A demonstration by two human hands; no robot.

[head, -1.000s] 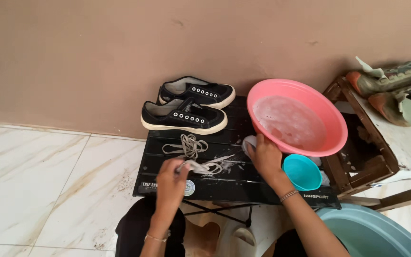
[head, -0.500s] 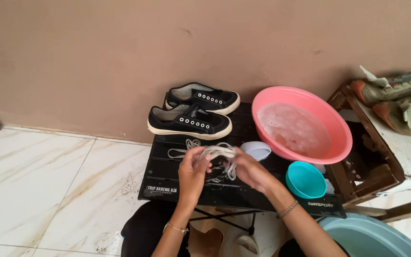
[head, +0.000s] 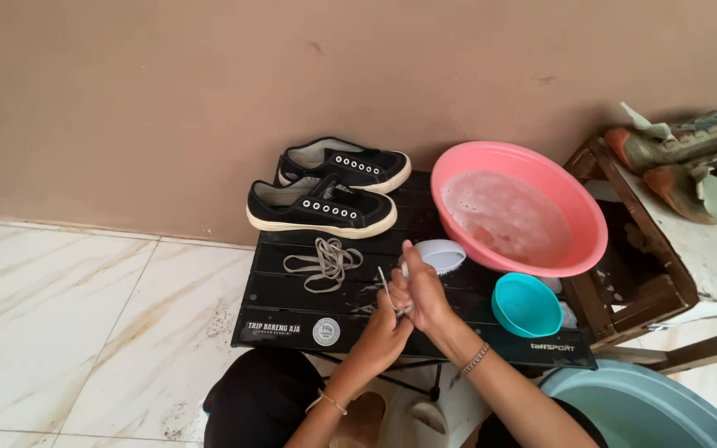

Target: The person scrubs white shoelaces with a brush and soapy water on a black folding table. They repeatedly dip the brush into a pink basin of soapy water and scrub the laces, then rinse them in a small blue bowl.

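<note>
wet white shoelace [head: 385,286] | pinched: left hand [head: 383,328], right hand [head: 422,294]

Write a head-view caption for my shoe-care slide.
Both hands rub a white shoelace over a black folding table beside a pink basin.
</note>
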